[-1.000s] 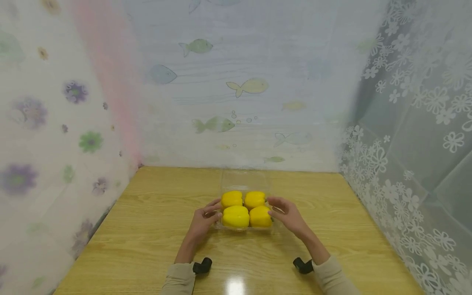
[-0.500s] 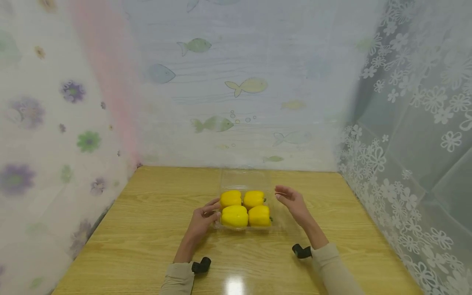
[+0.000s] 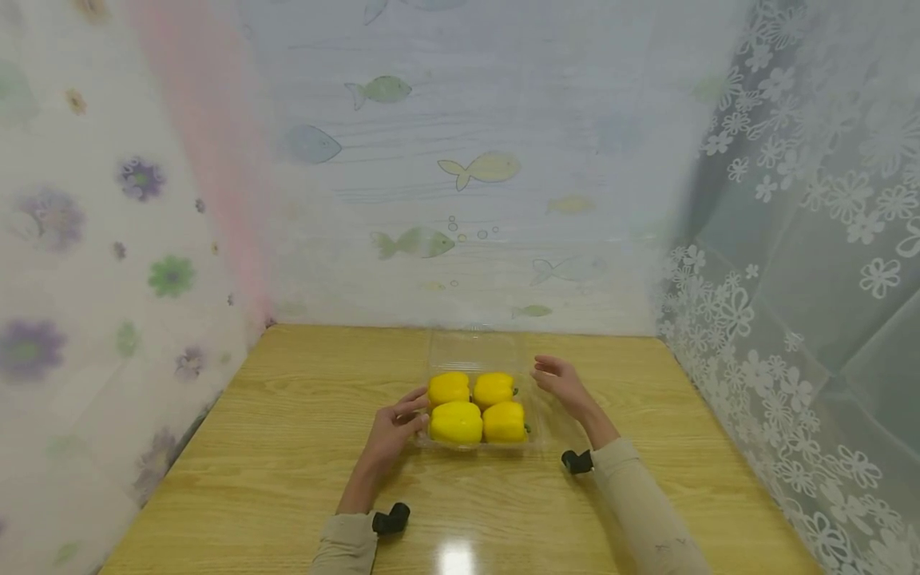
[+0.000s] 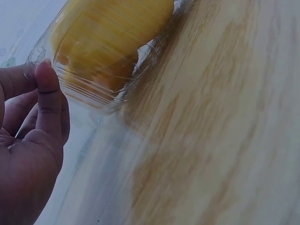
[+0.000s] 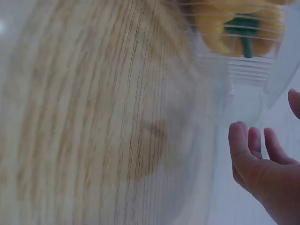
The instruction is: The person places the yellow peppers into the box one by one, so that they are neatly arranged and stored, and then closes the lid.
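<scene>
A clear plastic clamshell box (image 3: 470, 446) lies on the table with its lid (image 3: 477, 349) folded back. Several yellow bell peppers sit inside in two rows; the front left pepper (image 3: 456, 422) is the nearest, and a green stem (image 5: 246, 40) shows through the box wall in the right wrist view. At the left side, my left hand (image 3: 392, 431) pinches the box rim (image 4: 37, 58) between thumb and finger. Just off the right side is my right hand (image 3: 565, 385), fingers loosely bent and holding nothing; the right wrist view shows it apart from the box.
The wood-grain table (image 3: 302, 447) runs back to a curtain with fish prints (image 3: 474, 168). A flowered curtain (image 3: 172, 275) borders the left, and a sheer one (image 3: 733, 311) the right. Black wrist cameras sit at both cuffs, the left camera (image 3: 391, 519) nearer the front.
My right hand has left the peppers and moved right, clear of the box, then slightly forward and back toward it. The left hand stays on the box's left side.
</scene>
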Demonstrator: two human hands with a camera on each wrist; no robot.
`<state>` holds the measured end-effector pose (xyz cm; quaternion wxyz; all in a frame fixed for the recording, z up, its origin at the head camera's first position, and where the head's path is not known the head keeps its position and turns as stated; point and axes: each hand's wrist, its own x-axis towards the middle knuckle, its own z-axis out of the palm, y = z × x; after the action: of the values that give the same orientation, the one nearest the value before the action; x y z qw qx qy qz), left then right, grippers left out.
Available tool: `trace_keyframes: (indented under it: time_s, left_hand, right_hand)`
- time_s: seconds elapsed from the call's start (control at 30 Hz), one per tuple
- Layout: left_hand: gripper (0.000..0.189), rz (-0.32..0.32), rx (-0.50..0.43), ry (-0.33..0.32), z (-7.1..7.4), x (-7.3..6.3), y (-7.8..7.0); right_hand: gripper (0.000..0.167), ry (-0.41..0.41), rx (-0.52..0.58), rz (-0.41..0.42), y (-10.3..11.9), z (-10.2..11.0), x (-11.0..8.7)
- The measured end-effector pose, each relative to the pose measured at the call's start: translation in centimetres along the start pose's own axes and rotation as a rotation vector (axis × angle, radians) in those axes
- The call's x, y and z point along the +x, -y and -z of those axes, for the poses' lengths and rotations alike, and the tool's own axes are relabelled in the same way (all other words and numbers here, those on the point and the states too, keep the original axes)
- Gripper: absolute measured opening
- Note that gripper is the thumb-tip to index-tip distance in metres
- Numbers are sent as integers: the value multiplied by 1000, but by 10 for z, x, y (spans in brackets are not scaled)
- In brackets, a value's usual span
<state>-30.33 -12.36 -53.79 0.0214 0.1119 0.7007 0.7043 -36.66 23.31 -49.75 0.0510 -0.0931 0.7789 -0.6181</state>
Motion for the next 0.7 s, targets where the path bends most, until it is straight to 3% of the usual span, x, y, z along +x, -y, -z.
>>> trace_keyframes:
  time_s: [0.23,0.47,0.7]
  left_hand:
    - [33,-16,-30,12,2,3,3]
    - [32,-56,9,16,2,1,3]
    - [32,-28,-18,15,3,2,3]
  right_hand:
    - [60,33,28,-68,-8,-3,21]
    - [58,78,43,-91,-10,-3,31]
    - [59,76,82,-117,-12,-4,41]
